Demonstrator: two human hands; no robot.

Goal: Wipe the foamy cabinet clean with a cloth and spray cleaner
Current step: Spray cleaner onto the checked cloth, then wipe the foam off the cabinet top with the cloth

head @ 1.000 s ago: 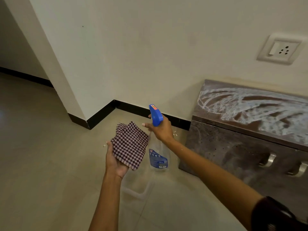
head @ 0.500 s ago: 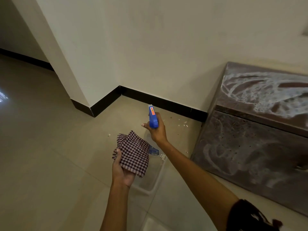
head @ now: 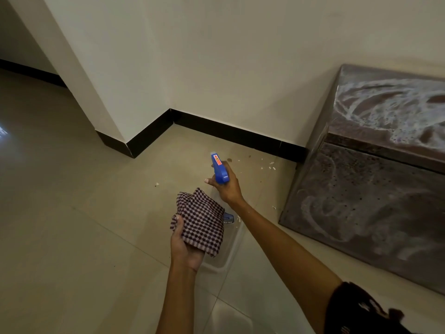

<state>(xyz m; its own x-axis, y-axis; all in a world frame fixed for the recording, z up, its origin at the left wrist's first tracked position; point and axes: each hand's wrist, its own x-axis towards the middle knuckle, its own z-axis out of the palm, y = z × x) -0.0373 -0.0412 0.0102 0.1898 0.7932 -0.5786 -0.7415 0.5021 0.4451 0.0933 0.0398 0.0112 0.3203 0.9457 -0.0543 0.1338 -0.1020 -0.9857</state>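
Note:
My left hand (head: 184,249) grips a folded checked cloth (head: 199,219) in purple and white, low over the floor. Just behind it my right hand (head: 226,188) holds the neck of a clear spray bottle by its blue trigger head (head: 218,168); the cloth hides most of the bottle's body, and only a bit of blue label shows. The brown cabinet (head: 361,203) stands at the right against the wall. White foam (head: 390,109) swirls over its top, and thinner foam streaks smear its front. Both hands are well left of the cabinet.
A cream wall with a black skirting board (head: 231,133) runs behind, jutting out at a corner (head: 130,150) on the left. Small white crumbs (head: 268,165) lie on the tiled floor near the cabinet's left side. Open tiled floor (head: 72,213) stretches to the left.
The view has tipped down and left, so the socket and the cabinet's handles have left the frame. Both hands have sunk towards the floor, still holding cloth and bottle.

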